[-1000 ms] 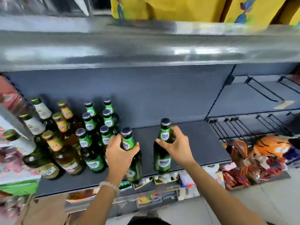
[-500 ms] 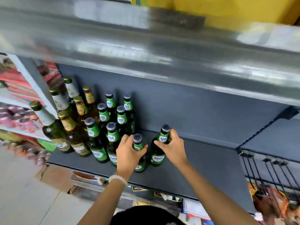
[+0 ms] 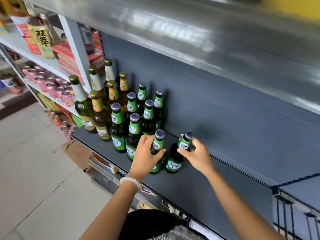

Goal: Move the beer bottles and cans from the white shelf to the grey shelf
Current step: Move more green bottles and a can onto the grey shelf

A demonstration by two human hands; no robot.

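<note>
two green beer bottles stand upright side by side near the front edge of the grey shelf [image 3: 216, 184]: the left bottle [image 3: 158, 149] has the left hand [image 3: 146, 155] wrapped round its neck and shoulder, fingers curled tight on the glass, and the right bottle [image 3: 178, 156] is pinched at the neck by the right hand [image 3: 196, 154]. just beside them to the left, more green bottles [image 3: 133, 130] stand in a cluster, with taller gold-capped bottles [image 3: 99, 116] beyond. further left, the white shelf [image 3: 43, 62] carries pink cans [image 3: 50, 84].
</note>
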